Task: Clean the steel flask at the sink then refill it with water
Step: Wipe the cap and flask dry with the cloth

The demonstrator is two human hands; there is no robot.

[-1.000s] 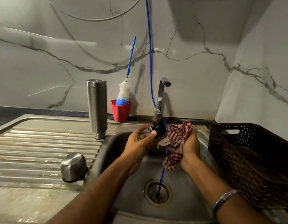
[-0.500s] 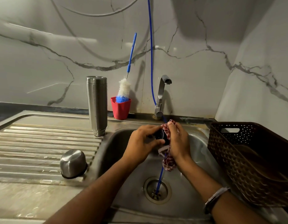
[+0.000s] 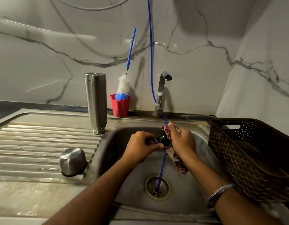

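Observation:
The steel flask (image 3: 96,103) stands upside down on the drainboard beside the sink basin (image 3: 124,159). Its steel cup lid (image 3: 73,161) lies mouth down near the basin's left rim. Over the basin my left hand (image 3: 141,146) grips a small black stopper (image 3: 163,139). My right hand (image 3: 181,142) holds a red-and-white checked cloth (image 3: 177,161) wrapped against the stopper's right side; the cloth's tail hangs below my wrist. No water shows at the tap (image 3: 162,90) behind them.
A red cup (image 3: 120,105) with a blue-handled bottle brush (image 3: 124,86) stands by the wall. A blue hose (image 3: 161,169) runs down from above into the drain (image 3: 157,186). A dark brown plastic basket (image 3: 247,156) sits right of the basin.
My hands came together and sank lower into the basin. The right hand brought the cloth onto the stopper and now covers it more closely.

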